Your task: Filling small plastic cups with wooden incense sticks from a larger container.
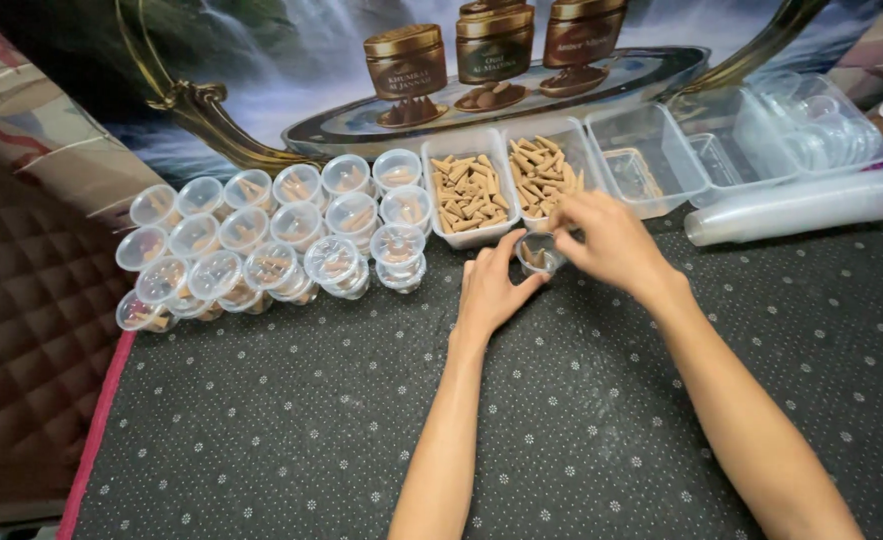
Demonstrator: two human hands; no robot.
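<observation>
Head view: the left hand [491, 290] cups a small clear cup [539, 252] on the dark speckled mat [361, 420], fingers curled loosely round its side. The right hand [606, 240] pinches over the cup's mouth; whatever its fingertips hold is hidden. Just behind sit 2 trays of tan cones [506, 185]. Lidded cups [271, 235] cluster left, their contents blurred.
</observation>
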